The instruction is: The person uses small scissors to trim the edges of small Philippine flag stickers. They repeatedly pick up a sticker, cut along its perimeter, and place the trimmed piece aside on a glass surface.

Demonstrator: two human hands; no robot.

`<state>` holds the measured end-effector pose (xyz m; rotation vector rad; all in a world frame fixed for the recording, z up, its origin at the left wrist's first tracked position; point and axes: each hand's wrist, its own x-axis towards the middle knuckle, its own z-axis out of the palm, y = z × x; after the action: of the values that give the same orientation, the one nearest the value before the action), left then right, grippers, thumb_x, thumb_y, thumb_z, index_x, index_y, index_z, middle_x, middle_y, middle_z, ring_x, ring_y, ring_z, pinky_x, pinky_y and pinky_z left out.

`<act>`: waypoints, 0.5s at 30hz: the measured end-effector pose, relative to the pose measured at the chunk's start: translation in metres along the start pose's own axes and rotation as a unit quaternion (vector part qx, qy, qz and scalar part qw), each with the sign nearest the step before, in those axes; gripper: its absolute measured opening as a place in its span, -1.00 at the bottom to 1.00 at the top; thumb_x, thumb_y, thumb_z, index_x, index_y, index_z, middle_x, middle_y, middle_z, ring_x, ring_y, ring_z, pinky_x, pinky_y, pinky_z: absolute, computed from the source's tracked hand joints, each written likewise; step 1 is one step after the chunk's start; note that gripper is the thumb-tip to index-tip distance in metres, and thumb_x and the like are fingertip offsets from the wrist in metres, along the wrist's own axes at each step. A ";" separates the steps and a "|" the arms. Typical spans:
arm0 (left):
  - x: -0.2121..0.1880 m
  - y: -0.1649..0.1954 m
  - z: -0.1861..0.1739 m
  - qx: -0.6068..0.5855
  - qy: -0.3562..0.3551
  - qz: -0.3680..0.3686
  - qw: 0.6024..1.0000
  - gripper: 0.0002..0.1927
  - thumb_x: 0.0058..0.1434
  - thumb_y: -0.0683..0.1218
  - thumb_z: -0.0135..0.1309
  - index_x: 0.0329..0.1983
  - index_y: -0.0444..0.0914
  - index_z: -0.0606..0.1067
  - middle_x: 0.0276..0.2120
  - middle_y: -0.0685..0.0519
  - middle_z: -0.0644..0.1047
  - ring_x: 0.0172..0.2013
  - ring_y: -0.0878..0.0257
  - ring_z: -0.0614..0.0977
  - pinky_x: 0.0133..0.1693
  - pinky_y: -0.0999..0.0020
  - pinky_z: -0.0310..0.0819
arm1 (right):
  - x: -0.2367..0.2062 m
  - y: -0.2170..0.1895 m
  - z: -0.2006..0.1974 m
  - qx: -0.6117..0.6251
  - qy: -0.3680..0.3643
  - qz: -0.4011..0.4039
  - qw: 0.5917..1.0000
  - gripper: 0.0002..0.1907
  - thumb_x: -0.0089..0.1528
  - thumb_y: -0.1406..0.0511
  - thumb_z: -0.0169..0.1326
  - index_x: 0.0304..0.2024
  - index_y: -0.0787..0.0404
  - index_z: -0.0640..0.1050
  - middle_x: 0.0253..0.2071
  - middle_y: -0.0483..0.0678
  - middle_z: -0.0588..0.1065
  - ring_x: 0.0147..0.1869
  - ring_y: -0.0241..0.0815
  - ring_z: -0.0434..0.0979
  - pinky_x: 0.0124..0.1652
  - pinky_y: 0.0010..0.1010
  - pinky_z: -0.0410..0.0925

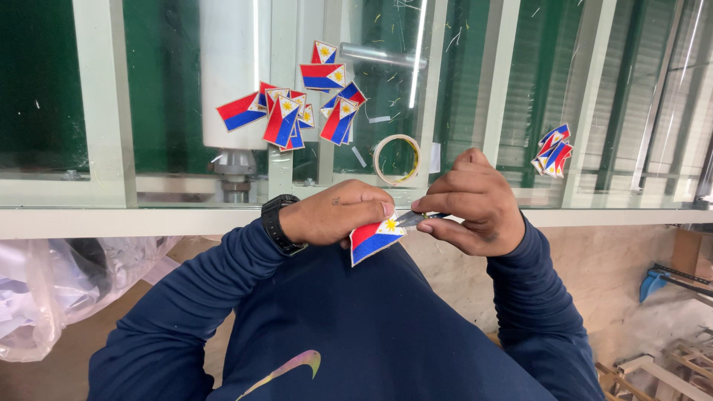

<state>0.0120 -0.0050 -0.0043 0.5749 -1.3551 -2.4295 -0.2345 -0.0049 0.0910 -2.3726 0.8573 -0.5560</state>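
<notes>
My left hand (338,215) pinches a small embroidered flag patch (373,239), red and blue with a white triangle and a yellow sun, in front of my chest. My right hand (469,204) grips a small pair of metal snips (412,218), their tips touching the patch's upper edge. A black watch (276,223) sits on my left wrist. Both arms wear dark blue sleeves.
Several matching patches (297,111) lie scattered on the glass tabletop (148,148) ahead, and a smaller pile (552,150) lies to the right. A roll of tape (396,158) rests near the table's pale front edge (111,221). A clear plastic bag (44,297) lies lower left.
</notes>
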 end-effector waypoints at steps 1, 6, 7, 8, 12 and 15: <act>0.000 0.001 0.000 0.010 0.001 0.005 1.000 -0.66 0.41 0.04 -0.14 -0.23 -0.30 0.52 -0.57 0.15 0.49 -0.64 0.47 0.46 -0.62 0.53 0.30 | -0.001 0.001 0.001 0.006 0.004 0.007 1.000 -0.72 0.05 0.24 0.40 -0.24 0.16 0.66 -0.36 -0.12 0.55 -0.33 -0.21 0.41 -0.16 -0.28 0.17; -0.001 0.007 0.002 0.078 0.012 0.036 0.996 -0.65 0.41 0.02 -0.14 -0.27 -0.32 0.53 -0.58 0.14 0.49 -0.63 0.45 0.48 -0.57 0.48 0.35 | -0.006 0.005 0.007 0.037 0.022 0.027 0.999 -0.72 0.03 0.26 0.42 -0.26 0.18 0.65 -0.37 -0.11 0.55 -0.33 -0.21 0.43 -0.19 -0.31 0.17; -0.002 0.008 0.003 0.085 0.017 0.032 0.996 -0.66 0.40 0.01 -0.14 -0.27 -0.31 0.53 -0.59 0.13 0.49 -0.63 0.44 0.48 -0.57 0.47 0.35 | -0.006 0.006 0.007 0.041 0.023 0.030 0.998 -0.72 0.03 0.26 0.42 -0.26 0.18 0.65 -0.37 -0.12 0.55 -0.34 -0.21 0.42 -0.19 -0.31 0.17; -0.002 0.008 0.003 0.093 0.021 0.029 0.995 -0.67 0.39 0.00 -0.14 -0.27 -0.31 0.54 -0.60 0.12 0.49 -0.63 0.43 0.48 -0.56 0.46 0.36 | -0.007 0.006 0.008 0.044 0.025 0.032 0.998 -0.72 0.03 0.26 0.42 -0.26 0.18 0.65 -0.38 -0.12 0.55 -0.34 -0.21 0.42 -0.19 -0.31 0.17; -0.004 0.010 0.003 0.083 -0.012 0.042 0.996 -0.71 0.36 -0.06 -0.13 -0.35 -0.35 0.47 -0.57 0.09 0.51 -0.56 0.41 0.52 -0.50 0.45 0.42 | -0.007 0.005 0.009 0.031 0.031 0.031 0.999 -0.71 0.05 0.25 0.43 -0.24 0.17 0.65 -0.36 -0.13 0.55 -0.32 -0.21 0.43 -0.16 -0.32 0.20; -0.005 0.010 0.002 0.087 -0.009 0.047 0.995 -0.80 0.24 -0.12 -0.13 -0.34 -0.33 0.48 -0.54 0.06 0.53 -0.54 0.39 0.54 -0.48 0.42 0.46 | -0.007 0.000 0.006 -0.003 0.037 0.031 0.999 -0.63 0.01 0.20 0.43 -0.20 0.18 0.64 -0.35 -0.11 0.53 -0.29 -0.18 0.43 -0.13 -0.28 0.20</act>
<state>0.0157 -0.0063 0.0061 0.5180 -1.5752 -2.2630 -0.2365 0.0021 0.0846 -2.3346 0.9633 -0.6204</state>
